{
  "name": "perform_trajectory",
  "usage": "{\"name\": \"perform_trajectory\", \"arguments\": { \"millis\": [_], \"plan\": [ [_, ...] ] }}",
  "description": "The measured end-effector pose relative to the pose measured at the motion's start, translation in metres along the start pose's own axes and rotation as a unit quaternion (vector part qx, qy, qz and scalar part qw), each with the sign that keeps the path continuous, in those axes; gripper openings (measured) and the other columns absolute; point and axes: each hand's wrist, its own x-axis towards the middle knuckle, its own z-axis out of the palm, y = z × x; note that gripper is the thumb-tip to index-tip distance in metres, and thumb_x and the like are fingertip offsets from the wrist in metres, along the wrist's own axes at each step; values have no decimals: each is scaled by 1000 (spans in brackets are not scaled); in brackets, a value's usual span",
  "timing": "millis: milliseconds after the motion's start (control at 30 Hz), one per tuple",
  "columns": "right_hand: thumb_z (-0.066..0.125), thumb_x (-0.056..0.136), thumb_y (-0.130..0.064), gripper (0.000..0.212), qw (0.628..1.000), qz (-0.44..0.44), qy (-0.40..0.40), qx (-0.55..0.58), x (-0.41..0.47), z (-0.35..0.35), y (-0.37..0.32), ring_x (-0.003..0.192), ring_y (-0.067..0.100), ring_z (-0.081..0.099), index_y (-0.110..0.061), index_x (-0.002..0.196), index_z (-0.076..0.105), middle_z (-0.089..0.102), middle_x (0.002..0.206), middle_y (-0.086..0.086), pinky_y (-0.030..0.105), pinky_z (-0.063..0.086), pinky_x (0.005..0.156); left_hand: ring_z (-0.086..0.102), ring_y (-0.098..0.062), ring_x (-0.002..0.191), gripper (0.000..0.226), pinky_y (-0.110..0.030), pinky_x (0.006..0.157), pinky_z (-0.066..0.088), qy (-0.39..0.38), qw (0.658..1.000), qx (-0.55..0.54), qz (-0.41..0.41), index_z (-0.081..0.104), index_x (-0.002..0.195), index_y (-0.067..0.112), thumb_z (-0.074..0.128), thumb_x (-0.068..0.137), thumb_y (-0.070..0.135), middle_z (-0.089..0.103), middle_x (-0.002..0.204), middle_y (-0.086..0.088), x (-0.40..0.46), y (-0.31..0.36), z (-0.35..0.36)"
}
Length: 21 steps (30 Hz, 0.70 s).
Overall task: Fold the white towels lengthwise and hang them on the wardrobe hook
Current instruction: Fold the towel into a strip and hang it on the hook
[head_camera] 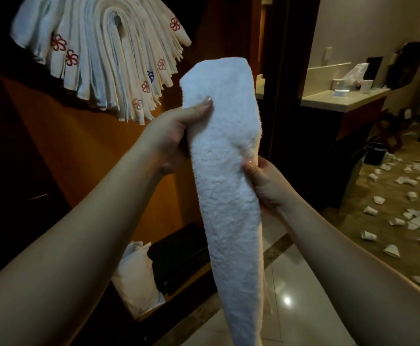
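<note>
We hold a white towel (pixel 228 171) up at the centre of the view, already folded into a long narrow strip that hangs from about 12 o'clock down past 6 o'clock and out of the bottom edge. Our left hand (pixel 171 138) grips it at 10 o'clock, thumb pressed flat on the front face and the other fingers hidden behind the cloth; our right hand (pixel 261 181) pinches the right edge at about 4 o'clock, thumb on the front, fingers curled behind.

We judge the lengthwise fold on this towel finished or nearly so (the right edge looks a little loose where it is pinched), with the hanging not yet done.

Beyond it, at 10 to 11 o'clock, a thick fan of hung towels (pixel 99 58) already drapes over the hook (pixel 117 21) on the wardrobe panel (pixel 79 151), many showing small embroidered flowers. That part of the job looks well advanced; how many towels are left we cannot tell.

The hook is nearly buried, so the room for one more strip seems tight, and the stack's lower ends lie just beside our towel's top. The space between our arms and the panel is open. At 7 o'clock a white bag (pixel 134 278) sits low in the wardrobe. To the right a dark door frame (pixel 288 71) stands near the towel's edge. Farther off, at 2 o'clock, is a counter (pixel 341 101), and at 3 to 4 o'clock paper cups (pixel 393 222) litter the floor.
</note>
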Motion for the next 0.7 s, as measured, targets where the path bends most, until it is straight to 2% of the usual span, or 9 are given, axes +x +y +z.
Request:
{"name": "perform_trajectory", "arguments": {
  "millis": [100, 200, 267, 333, 400, 467, 567, 633, 700],
  "plan": [
    [89, 41, -71, 94, 999, 24, 35, -24, -2, -5, 11, 95, 20, 76, -13, 111, 65, 79, 100, 4, 27, 60, 74, 75, -30, 97, 50, -42, 72, 62, 41, 999, -13, -34, 63, 119, 4, 79, 77, 27, 77, 103, -11, 4, -7, 9],
    [80, 44, -84, 89, 993, 23, 78, -90, -4, -8, 24, 97, 17, 75, -21, 106, 70, 78, 102, 0, 30, 59, 77, 76, -29, 89, 44, -43, 69, 63, 94, 994, -13, -51, 63, 117, 6, 80, 81, 25, 78, 97, -10, 8, -14, 11],
    [66, 51, -94, 72, 981, 7, 120, -150, -6, -8, 27, 82, 6, 74, -34, 91, 74, 78, 89, -9, 25, 55, 68, 77, -28, 84, 41, -43, 71, 62, 122, 991, -10, -54, 62, 113, 8, 81, 80, 24, 79, 92, -9, 10, -15, 10],
    [51, 60, -98, 61, 968, -7, 151, -201, -8, -4, 28, 64, -2, 66, -44, 79, 71, 72, 73, -15, 18, 47, 58, 77, -25, 80, 38, -44, 77, 60, 138, 989, 8, -51, 62, 109, 11, 82, 79, 24, 79, 87, -6, 12, -15, 10],
    [38, 74, -94, 55, 950, -20, 184, -250, -9, 0, 30, 60, -5, 61, -47, 77, 65, 66, 68, -20, 19, 42, 57, 76, -23, 80, 36, -45, 82, 59, 149, 987, 26, -49, 63, 107, 11, 82, 79, 25, 78, 86, -5, 13, -15, 11],
    [31, 88, -83, 51, 937, -24, 212, -277, -9, 6, 31, 69, -9, 60, -44, 81, 63, 65, 76, -26, 22, 38, 60, 76, -22, 80, 34, -44, 83, 59, 156, 986, 32, -44, 64, 105, 10, 82, 80, 24, 78, 86, -4, 13, -15, 14],
    [28, 96, -72, 50, 935, -20, 229, -270, -6, 12, 33, 80, -14, 59, -36, 87, 61, 63, 87, -31, 17, 37, 62, 76, -22, 82, 32, -44, 85, 59, 162, 985, 41, -43, 64, 106, 10, 81, 82, 25, 79, 87, -4, 14, -14, 16],
    [27, 99, -68, 46, 936, -31, 232, -265, -3, 12, 31, 84, -17, 58, -39, 88, 61, 63, 90, -36, 14, 37, 64, 76, -26, 89, 42, -48, 92, 56, 167, 984, 55, -42, 63, 112, 11, 83, 78, 27, 79, 96, -5, 14, -10, 15],
    [25, 95, -74, 51, 939, -44, 230, -254, 1, 10, 29, 82, -17, 60, -42, 86, 64, 65, 87, -36, 18, 39, 67, 73, -29, 100, 64, -51, 98, 52, 171, 982, 66, -36, 59, 124, 10, 86, 70, 30, 76, 109, -7, 15, -5, 12]
  ]
}}
